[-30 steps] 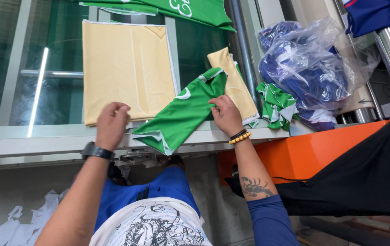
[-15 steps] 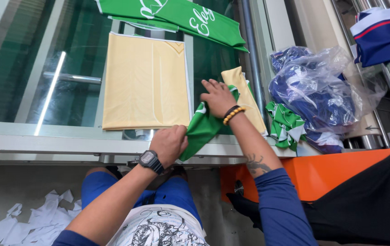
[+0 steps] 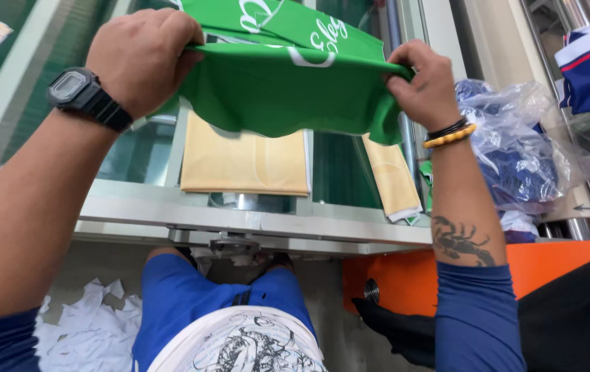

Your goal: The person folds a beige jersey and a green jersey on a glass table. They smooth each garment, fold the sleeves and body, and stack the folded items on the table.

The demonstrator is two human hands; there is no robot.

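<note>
A flat tan paper sheet (image 3: pixel 243 164) lay on the glass-topped metal table (image 3: pixel 253 224); a crumpled clear plastic bag of blue garments (image 3: pixel 522 148) sat right; white paper scraps (image 3: pixel 92 327) littered the floor.

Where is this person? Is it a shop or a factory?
Probably a clothing workshop or factory. Both hands hold up a green garment over a glass-topped machine table with a yellow sheet on it, and a clear plastic bag of blue clothes sits to the right.
</note>
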